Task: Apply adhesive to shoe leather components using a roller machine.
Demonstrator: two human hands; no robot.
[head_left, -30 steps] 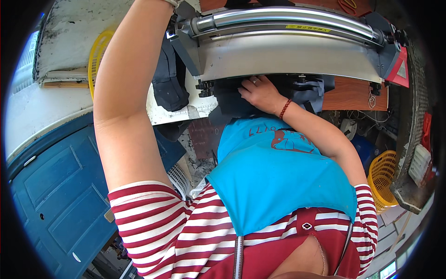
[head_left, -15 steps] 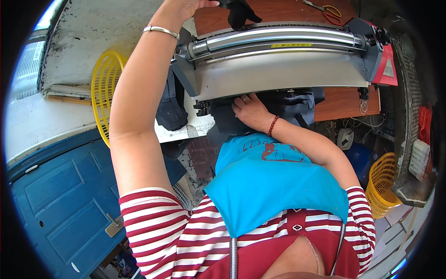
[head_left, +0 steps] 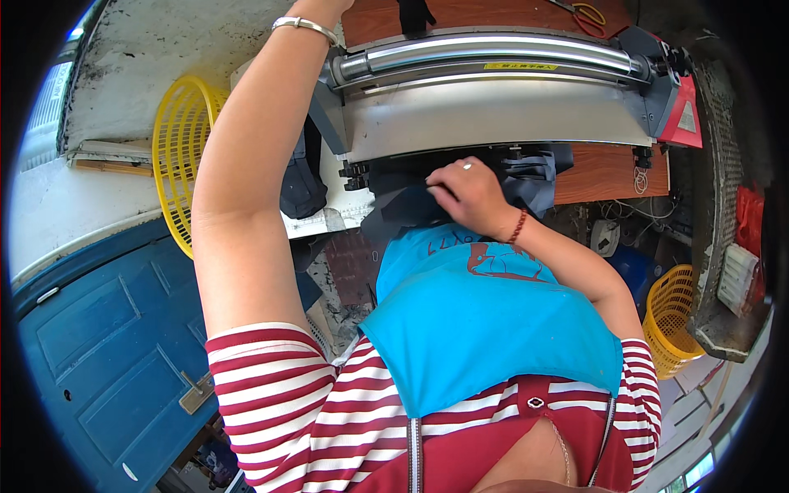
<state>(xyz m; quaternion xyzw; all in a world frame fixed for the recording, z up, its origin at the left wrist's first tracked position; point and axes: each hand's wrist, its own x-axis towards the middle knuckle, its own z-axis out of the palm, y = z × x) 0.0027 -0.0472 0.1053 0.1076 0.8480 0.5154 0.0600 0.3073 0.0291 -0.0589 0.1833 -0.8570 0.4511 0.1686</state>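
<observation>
My left arm reaches past the left end of a roller machine (head_left: 493, 111) with a shiny metal roller and a sloping steel plate. Of my left hand (head_left: 330, 6) only the wrist end shows; its fingers lie beyond the upper edge. A black strip-like piece (head_left: 415, 15) hangs behind the roller, to the right of that hand. In front of the machine my right hand (head_left: 475, 195) is over dark, flexible sheet pieces (head_left: 403, 207), its fingers curled in toward the thumb. What lies between those fingertips, if anything, is hidden.
Orange-and-red-handled scissors (head_left: 588, 18) lie on the brown board behind the machine. A yellow basket (head_left: 160, 164) leans at the left, near a dark folded piece (head_left: 304, 193). Another yellow basket (head_left: 674, 324) stands low at the right, below a worn ledge (head_left: 717, 287).
My left hand has moved up, mostly out of view. My right hand has drawn back from under the plate's edge toward me and to the right, its fingers now curled.
</observation>
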